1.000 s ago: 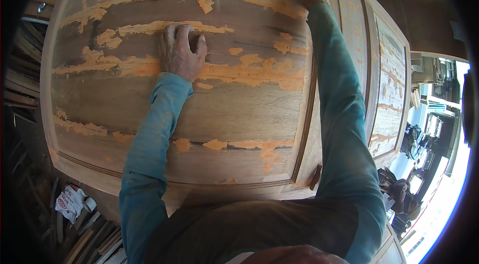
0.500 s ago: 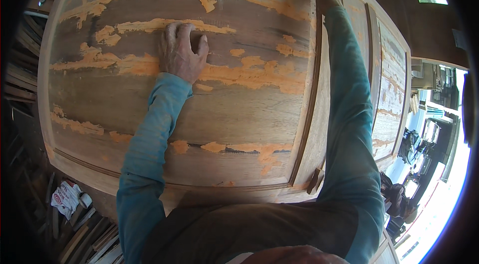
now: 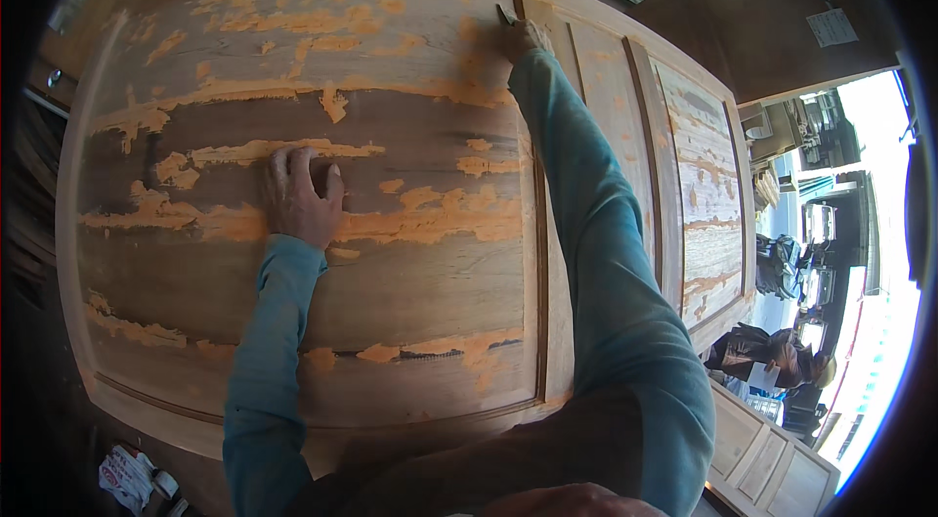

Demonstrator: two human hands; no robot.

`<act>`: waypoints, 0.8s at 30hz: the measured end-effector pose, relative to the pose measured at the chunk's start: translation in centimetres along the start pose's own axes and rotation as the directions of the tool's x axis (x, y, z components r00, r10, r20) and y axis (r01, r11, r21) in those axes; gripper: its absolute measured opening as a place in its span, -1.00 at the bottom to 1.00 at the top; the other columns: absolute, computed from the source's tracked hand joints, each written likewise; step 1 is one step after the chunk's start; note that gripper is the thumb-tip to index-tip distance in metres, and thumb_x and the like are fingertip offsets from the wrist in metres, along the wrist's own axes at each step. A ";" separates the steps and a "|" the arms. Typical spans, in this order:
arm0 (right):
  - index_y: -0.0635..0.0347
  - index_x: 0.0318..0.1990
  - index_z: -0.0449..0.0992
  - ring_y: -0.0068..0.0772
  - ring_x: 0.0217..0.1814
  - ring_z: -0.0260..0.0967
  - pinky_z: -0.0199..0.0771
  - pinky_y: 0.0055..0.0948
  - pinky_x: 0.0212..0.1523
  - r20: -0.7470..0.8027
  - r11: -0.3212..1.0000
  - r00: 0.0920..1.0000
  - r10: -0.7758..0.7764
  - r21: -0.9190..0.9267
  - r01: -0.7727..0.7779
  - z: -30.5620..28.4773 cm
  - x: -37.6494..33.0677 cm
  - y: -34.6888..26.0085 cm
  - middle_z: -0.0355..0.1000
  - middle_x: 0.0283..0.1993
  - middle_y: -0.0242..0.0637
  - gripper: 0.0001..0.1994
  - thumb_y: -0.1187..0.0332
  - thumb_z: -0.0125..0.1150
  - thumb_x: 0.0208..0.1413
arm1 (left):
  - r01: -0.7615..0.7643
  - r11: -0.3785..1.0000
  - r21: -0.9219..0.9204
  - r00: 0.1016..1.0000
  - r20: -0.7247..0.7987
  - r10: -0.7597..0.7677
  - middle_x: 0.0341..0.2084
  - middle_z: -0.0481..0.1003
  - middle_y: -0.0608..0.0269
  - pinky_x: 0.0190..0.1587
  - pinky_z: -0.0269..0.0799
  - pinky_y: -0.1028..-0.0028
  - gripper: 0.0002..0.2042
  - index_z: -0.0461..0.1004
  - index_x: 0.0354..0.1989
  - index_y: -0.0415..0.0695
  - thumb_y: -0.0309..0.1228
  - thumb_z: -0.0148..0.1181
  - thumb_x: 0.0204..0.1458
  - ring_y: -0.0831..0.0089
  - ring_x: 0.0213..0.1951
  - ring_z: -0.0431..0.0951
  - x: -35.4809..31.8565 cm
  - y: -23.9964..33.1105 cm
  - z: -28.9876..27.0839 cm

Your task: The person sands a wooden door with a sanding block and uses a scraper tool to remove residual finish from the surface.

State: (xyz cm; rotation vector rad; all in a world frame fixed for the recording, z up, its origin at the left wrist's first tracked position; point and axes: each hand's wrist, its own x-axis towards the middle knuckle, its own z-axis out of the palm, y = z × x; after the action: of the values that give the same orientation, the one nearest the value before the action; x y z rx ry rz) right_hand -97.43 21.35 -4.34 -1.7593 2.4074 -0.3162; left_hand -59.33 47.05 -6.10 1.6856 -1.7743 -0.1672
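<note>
A blade (image 3: 505,16) gripped by the right hand (image 3: 529,38) was pointed toward the wooden panel's (image 3: 420,278) far edge; mid-panel, the left hand (image 3: 299,199) was rested, thumb spread.

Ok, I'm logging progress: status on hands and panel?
Left hand resting on wooden panel. Right hand farther out, gripping dark tool. Orange patches across panel. Nothing seen blocking either hand.

A pale sheet (image 3: 831,27) shows on a brown panel (image 3: 757,36).
</note>
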 end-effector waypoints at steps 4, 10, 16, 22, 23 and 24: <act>0.29 -0.11 0.66 0.10 0.11 0.55 0.52 -0.05 0.09 0.047 0.996 0.999 -0.003 0.089 -0.001 0.0 0.6 0.2 0.58 -0.04 0.15 -0.59 0.11 0.11 0.18 | 0.041 0.999 -0.022 0.998 0.040 -0.040 0.05 0.36 -0.09 0.11 0.38 0.00 -0.66 0.43 0.01 -0.17 -0.28 0.26 0.13 -0.09 0.13 0.38 0.0 0.0 -0.5; 0.29 -0.12 0.63 0.23 0.04 0.53 0.52 0.03 0.04 0.124 0.996 0.992 -0.005 0.086 -0.006 -1.5 -8.9 2.5 0.56 -0.08 0.20 -0.63 0.18 0.01 0.25 | 0.026 0.999 -0.022 0.999 -0.020 -0.027 0.06 0.34 -0.05 0.12 0.36 -0.03 -0.65 0.43 -0.01 -0.16 -0.26 0.27 0.11 -0.08 0.10 0.40 -0.4 -1.4 0.9; 0.27 0.08 0.51 0.36 -0.18 0.50 0.46 0.17 -0.16 0.180 0.989 0.975 -0.129 0.096 0.113 -4.2 -28.2 6.7 0.53 -0.25 0.24 -0.64 0.25 -0.04 0.29 | -0.044 0.996 -0.072 0.995 -0.096 0.037 0.07 0.29 -0.08 0.11 0.34 -0.02 -0.64 0.40 0.00 -0.17 -0.28 0.27 0.10 -0.04 0.10 0.36 -0.4 -1.6 1.6; 0.43 0.22 0.41 0.26 -0.16 0.54 0.49 0.08 -0.17 0.081 0.965 0.980 -0.179 0.209 0.159 -7.1 -48.4 9.5 0.53 -0.15 0.29 -0.55 0.27 0.00 0.31 | -0.057 0.996 -0.063 0.996 -0.079 0.052 0.04 0.28 -0.03 0.10 0.34 -0.02 -0.67 0.39 -0.01 -0.17 -0.30 0.23 0.12 -0.02 0.10 0.33 -0.6 -0.8 1.0; 0.44 0.23 0.41 0.18 -0.16 0.58 0.51 0.04 -0.17 0.022 0.952 0.977 -0.212 0.233 0.201 -7.0 -50.6 10.4 0.54 -0.13 0.27 -0.53 0.26 0.01 0.31 | -0.055 0.997 -0.062 0.996 -0.070 0.051 0.04 0.28 -0.03 0.10 0.35 -0.02 -0.67 0.38 -0.01 -0.17 -0.30 0.23 0.12 -0.02 0.10 0.33 -0.7 -0.6 1.1; 0.41 0.24 0.41 0.19 -0.14 0.57 0.51 0.01 -0.12 -0.003 0.960 0.992 -0.130 0.250 0.126 -7.2 -52.4 10.0 0.54 -0.12 0.26 -0.54 0.28 0.01 0.30 | -0.045 0.994 -0.097 0.997 -0.068 0.038 0.05 0.28 -0.04 0.10 0.35 -0.02 -0.67 0.38 -0.01 -0.18 -0.30 0.22 0.12 -0.02 0.09 0.34 -0.7 -0.7 1.1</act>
State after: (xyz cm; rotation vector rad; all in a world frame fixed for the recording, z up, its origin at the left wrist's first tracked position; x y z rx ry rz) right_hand -92.41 74.83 -0.37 -1.7963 2.1374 -0.5935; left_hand -59.43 47.24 -7.58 1.5661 -1.7226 -0.1751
